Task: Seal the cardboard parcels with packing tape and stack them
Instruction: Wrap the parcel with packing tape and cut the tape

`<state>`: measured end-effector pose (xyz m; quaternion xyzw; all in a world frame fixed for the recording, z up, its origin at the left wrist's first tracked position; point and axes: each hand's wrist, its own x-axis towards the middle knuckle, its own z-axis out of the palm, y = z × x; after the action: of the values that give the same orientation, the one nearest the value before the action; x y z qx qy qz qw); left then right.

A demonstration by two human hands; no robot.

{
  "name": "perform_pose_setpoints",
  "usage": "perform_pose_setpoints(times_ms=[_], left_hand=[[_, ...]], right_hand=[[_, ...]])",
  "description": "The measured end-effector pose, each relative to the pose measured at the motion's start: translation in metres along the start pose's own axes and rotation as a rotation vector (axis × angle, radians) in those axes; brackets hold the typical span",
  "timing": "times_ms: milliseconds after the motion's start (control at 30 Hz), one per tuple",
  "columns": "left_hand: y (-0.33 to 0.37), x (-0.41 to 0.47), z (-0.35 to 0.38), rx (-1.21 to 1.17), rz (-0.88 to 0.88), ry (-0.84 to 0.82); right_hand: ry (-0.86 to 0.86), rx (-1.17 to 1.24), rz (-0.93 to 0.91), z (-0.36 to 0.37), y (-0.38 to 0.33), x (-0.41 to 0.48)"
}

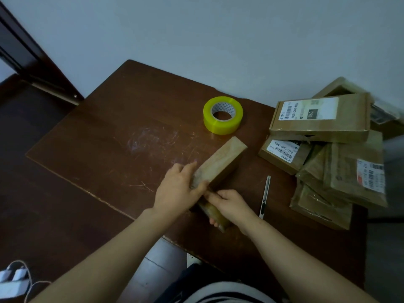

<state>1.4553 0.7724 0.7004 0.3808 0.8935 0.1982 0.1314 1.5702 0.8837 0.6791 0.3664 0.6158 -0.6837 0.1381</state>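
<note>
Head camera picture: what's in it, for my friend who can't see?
The left hand and right hand hold a cardboard parcel on a brown table. A yellow tape roll sits behind it; a knife and piled parcels lie to the right.

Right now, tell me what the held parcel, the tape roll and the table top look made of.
Parcel: brown cardboard, matt, glossy where clear tape seems to wrap its near end. Tape roll: yellowish see-through plastic film, shiny, on a printed card core. Table top: dark wood or veneer, dull, with pale scratches.
</note>
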Motion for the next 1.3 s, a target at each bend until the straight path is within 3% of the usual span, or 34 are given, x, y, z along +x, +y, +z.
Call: perform_pose_setpoints(times_ms=[167,333,467,533,600,667,767,967,1067,1167,1300], left_hand=[[-0.013,0.003,-0.002,-0.149,0.010,-0.080],[-0.049,0.023,-0.011,-0.620,-0.317,-0.167],[-0.053,0.028,0.000,-0.823,-0.426,0.034],[-0.055,0.020,0.006,-0.943,-0.426,0.025],[-0.061,0.007,0.016,-0.866,-0.362,-0.122],[-0.067,-0.002,0.029,-0.585,-0.270,-0.281],[-0.068,-0.004,0.048,-0.220,-0.168,-0.264],[-0.069,-0.003,0.056,-0.224,-0.165,-0.172],[-0.067,-0.003,0.052,-0.232,-0.185,-0.181],[-0.066,-0.001,0.050,-0.196,-0.172,-0.200],[-0.066,0.000,0.050,-0.118,-0.146,-0.233]], right_hand=[[-0.018,0.003,-0.004,0.006,-0.013,-0.008],[-0.160,0.031,-0.153,0.015,-0.035,-0.017],[-0.079,0.060,-0.201,0.029,-0.052,0.004],[-0.076,0.049,-0.204,0.033,-0.063,0.020],[-0.087,0.017,-0.209,0.037,-0.070,0.035],[-0.097,-0.014,-0.200,0.039,-0.073,0.045],[-0.085,0.016,-0.189,0.040,-0.071,0.050],[-0.006,-0.069,-0.315,0.032,-0.049,0.027],[0.070,-0.375,-0.409,0.017,-0.023,-0.002],[0.169,-0.709,-0.262,0.004,0.000,-0.032],[0.167,-0.947,-0.105,0.004,0.000,-0.030]])
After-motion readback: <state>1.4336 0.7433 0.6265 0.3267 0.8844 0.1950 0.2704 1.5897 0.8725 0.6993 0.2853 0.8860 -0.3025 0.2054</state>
